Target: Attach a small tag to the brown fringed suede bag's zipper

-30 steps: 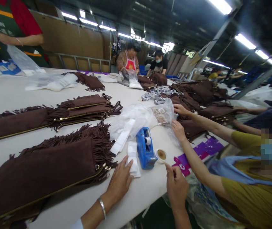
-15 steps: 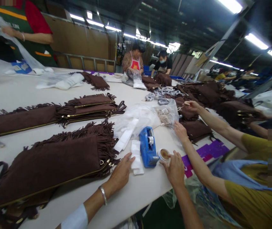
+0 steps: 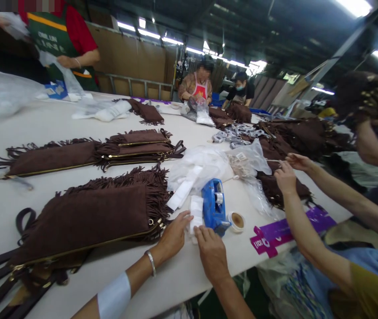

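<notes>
A small stack of white strips [image 3: 196,208] lies on the table between my hands. My left hand [image 3: 173,237], with a silver bracelet on its wrist, rests its outstretched fingertips against the stack's left edge. The fingers of my right hand [image 3: 211,252] are closed on the near end of the strips; its thumb is hidden. A blue tape dispenser [image 3: 213,204] stands just right of the stack. Beside it sits a round white tub [image 3: 237,222] with a brown surface inside. Longer white strips [image 3: 185,188] lie behind, next to clear plastic bags [image 3: 205,161].
A brown fringed bag [image 3: 99,217] lies at left, with more fringed bags [image 3: 66,157] behind. At right, a co-worker's hands [image 3: 290,170] pull a thin strand near a plastic bag of cords [image 3: 242,161]. A purple strip [image 3: 285,230] lies along the table edge.
My right hand has left the round tub and moved left to the near end of the white strips. The co-worker's hands have come together farther right. The view has shifted.
</notes>
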A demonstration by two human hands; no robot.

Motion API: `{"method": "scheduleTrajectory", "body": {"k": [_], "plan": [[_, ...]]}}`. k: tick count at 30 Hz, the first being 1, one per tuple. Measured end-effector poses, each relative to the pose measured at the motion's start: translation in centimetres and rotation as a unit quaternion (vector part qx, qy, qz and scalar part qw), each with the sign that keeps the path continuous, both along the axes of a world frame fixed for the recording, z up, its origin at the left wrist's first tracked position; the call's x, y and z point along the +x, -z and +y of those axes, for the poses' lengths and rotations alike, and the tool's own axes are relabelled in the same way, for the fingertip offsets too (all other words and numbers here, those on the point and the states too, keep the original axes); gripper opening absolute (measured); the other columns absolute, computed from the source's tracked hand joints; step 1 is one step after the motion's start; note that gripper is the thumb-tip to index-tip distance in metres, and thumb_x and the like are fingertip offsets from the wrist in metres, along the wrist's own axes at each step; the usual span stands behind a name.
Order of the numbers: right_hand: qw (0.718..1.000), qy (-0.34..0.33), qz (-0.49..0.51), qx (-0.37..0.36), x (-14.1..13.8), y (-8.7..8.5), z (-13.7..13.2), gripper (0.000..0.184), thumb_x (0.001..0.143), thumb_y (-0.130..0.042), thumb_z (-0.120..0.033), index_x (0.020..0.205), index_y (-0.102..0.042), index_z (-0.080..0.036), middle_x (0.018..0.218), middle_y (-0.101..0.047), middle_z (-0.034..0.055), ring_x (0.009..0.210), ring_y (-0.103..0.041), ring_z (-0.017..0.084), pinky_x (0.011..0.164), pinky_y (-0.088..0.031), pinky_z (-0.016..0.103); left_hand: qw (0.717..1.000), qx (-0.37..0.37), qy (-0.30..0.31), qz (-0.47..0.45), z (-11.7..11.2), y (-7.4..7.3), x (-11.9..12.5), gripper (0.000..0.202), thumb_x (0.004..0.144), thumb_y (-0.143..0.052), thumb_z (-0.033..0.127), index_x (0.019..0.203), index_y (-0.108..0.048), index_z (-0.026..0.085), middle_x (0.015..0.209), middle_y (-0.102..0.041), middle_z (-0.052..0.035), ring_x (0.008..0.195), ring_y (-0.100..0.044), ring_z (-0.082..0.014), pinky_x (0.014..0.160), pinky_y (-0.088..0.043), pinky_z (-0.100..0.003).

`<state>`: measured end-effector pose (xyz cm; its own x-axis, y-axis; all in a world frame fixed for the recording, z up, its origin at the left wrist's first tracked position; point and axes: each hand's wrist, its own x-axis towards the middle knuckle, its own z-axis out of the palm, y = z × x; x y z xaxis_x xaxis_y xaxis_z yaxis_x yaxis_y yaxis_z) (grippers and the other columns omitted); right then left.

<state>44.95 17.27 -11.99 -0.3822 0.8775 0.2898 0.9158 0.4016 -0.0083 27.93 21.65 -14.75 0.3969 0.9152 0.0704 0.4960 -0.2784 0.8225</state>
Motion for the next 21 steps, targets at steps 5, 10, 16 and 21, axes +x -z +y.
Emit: {"method": "scheduleTrajectory", "body": {"k": [5,10,16,21], "plan": [[0.997,0.045,0.059,-0.032,0.7,0.0,0.6,0.013,0.096,-0.048,-0.016,0.095,-0.061,-0.018,0.085,-0.063,0.0049,0.083,-0.056,0.021,0.075,-0.04,0.033,0.997,0.035,0.034,0.057,0.2,-1.8,0.2,0.062,0.082,-0.039,0.001,0.138,-0.043,0.028,0.149,-0.04,-0.0038,0.133,-0.039,-0.0208,0.113,-0.038,-0.045],[0.987,0.055,0.135,-0.068,1.2,0.3,0.9,0.013,0.096,-0.05,-0.022,0.088,-0.06,-0.019,0.084,-0.061,0.0031,0.084,-0.056,0.019,0.075,-0.039,0.03,0.992,0.04,0.076,0.094,0.8,-2.2,0.9,0.05,0.086,-0.06,0.021,0.133,-0.05,0.032,0.147,-0.043,-0.0015,0.128,-0.038,-0.0277,0.107,-0.04,-0.05],[0.979,0.025,0.162,-0.123,2.0,-0.1,1.0,0.017,0.098,-0.046,-0.022,0.099,-0.063,-0.02,0.094,-0.066,0.0028,0.09,-0.06,0.017,0.079,-0.042,0.027,0.992,0.056,0.067,0.095,1.2,-0.2,1.4,0.035,0.09,-0.057,0.025,0.123,-0.06,0.033,0.144,-0.049,0.0007,0.118,-0.045,-0.0261,0.098,-0.044,-0.045],[0.974,0.019,0.184,-0.13,1.9,-1.2,0.9,0.021,0.099,-0.041,-0.019,0.101,-0.062,-0.018,0.093,-0.066,0.0041,0.089,-0.061,0.016,0.079,-0.045,0.027,0.995,0.044,0.025,0.088,1.1,0.3,1.9,0.036,0.088,-0.057,0.02,0.12,-0.062,0.035,0.142,-0.05,0.0021,0.116,-0.047,-0.0256,0.095,-0.044,-0.046]]}}
